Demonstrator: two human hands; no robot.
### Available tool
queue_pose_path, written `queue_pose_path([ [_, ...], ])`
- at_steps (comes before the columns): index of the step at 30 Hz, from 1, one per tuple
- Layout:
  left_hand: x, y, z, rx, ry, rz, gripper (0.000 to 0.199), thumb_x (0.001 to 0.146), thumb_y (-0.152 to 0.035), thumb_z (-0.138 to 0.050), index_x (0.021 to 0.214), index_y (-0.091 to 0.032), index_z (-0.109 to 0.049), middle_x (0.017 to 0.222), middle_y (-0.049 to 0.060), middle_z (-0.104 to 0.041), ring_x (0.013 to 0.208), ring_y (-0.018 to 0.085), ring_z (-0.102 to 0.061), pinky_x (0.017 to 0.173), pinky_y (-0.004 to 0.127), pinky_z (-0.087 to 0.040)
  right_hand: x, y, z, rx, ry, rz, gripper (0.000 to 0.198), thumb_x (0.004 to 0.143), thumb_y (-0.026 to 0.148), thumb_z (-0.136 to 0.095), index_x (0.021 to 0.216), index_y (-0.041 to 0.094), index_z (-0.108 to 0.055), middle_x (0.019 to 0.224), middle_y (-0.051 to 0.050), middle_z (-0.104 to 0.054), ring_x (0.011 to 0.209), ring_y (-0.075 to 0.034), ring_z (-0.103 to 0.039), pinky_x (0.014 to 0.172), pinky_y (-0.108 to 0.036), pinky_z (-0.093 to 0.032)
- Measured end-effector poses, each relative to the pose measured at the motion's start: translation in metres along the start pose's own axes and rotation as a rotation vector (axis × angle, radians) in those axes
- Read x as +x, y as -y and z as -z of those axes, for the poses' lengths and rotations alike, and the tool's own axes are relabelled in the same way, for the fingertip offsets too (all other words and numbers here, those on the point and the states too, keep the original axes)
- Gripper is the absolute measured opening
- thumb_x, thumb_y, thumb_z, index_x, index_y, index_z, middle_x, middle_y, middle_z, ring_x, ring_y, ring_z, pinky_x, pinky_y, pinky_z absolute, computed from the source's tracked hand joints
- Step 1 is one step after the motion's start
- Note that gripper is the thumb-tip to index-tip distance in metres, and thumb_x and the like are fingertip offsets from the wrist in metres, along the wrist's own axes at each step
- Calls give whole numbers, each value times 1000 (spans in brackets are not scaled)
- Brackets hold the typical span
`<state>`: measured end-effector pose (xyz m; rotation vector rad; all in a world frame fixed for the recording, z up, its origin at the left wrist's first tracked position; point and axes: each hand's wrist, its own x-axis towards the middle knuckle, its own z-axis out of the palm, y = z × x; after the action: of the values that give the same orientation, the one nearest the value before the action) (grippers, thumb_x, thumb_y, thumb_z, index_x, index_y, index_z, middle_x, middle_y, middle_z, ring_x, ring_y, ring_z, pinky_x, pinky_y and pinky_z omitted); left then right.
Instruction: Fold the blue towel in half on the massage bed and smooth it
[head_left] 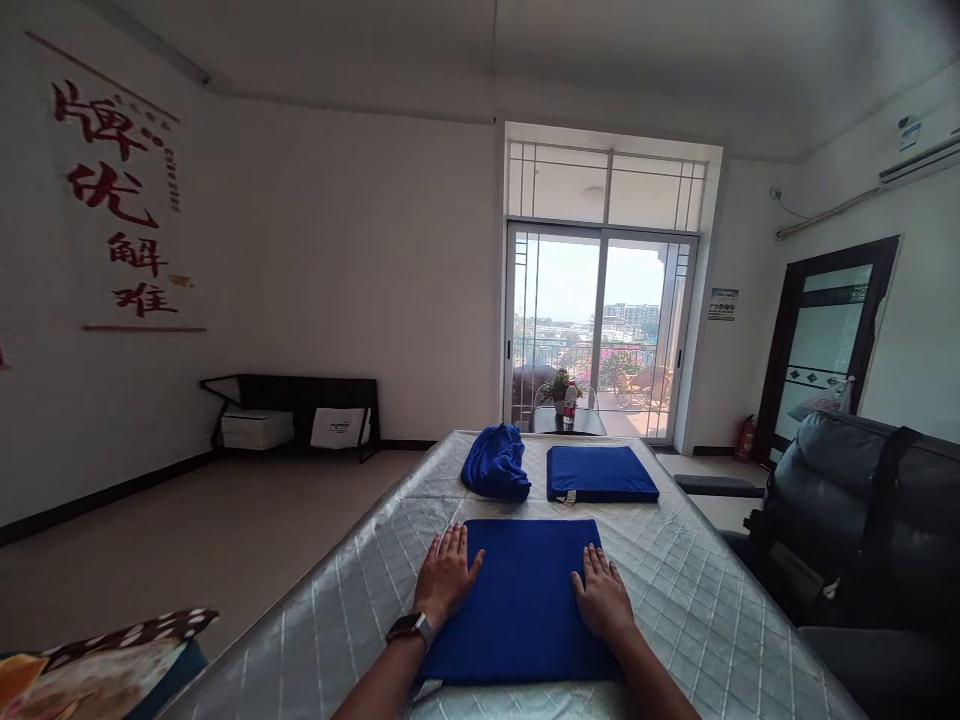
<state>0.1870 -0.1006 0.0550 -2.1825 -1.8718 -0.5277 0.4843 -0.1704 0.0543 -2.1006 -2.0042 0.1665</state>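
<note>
A flat, neatly folded blue cloth (521, 610) lies in front of me on a silver quilted table cover (345, 600). Flat on its left edge rests my left hand (448, 572), fingers stretched out, with a watch on the wrist. On the right edge my right hand (603, 592) lies open in the same way, fingers pointing away from me. A small white tag shows at the cloth's near left corner. Farther back are a crumpled blue cloth bundle (496, 463) and, to its right, a stack of folded blue cloth (602, 474) with a white tag.
A black padded armchair (847, 510) stands close on the right. Beyond the table's far end, a small dark table (568, 424) holds a bottle and a plant. A black bench (300, 400) stands by the left wall. Patterned fabric (112, 665) shows at lower left.
</note>
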Motion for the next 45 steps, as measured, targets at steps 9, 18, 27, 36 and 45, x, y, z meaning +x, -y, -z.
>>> queue_pose_path([
  [9, -24, -152, 10, -232, 71, -414, 68, 103, -49, -15, 150, -10, -43, 157, 14, -43, 148, 25, -33, 123, 44, -26, -2, -2, -1, -5, 3, 18, 66, 99, 40, -20, 158, 11, -23, 165, -8, -19, 153, -20, -13, 123, -40, -11],
  [18, -33, -109, -13, -231, 242, -263, 80, 100, -65, -12, 155, -11, -36, 160, 14, -33, 151, 27, -25, 123, 48, -23, 1, -3, -2, -9, 1, 14, 69, 99, 44, -20, 158, 9, -23, 165, -9, -21, 154, -20, -12, 123, -38, -9],
  [27, -44, 18, -7, -121, 216, -23, 88, 97, -68, -12, 154, -5, -32, 161, 17, -28, 151, 28, -23, 122, 45, -22, 4, -2, -4, -44, 5, 5, 70, 98, 45, -19, 159, 10, -21, 166, -7, -19, 154, -19, -12, 123, -37, -8],
  [36, -48, 9, 2, -141, 181, 3, 87, 98, -66, -15, 153, -1, -33, 160, 20, -30, 151, 28, -24, 122, 43, -22, 0, 5, 0, -139, 1, -6, 68, 99, 43, -18, 158, 10, -22, 166, -8, -20, 154, -21, -11, 123, -41, -6],
  [45, -47, 14, -9, -161, 145, 2, 86, 98, -67, -16, 153, -4, -36, 160, 18, -32, 150, 29, -27, 122, 45, -23, -20, 4, -4, -168, 23, -18, 67, 99, 43, -17, 158, 11, -23, 166, -6, -18, 154, -21, -12, 124, -41, -10],
])
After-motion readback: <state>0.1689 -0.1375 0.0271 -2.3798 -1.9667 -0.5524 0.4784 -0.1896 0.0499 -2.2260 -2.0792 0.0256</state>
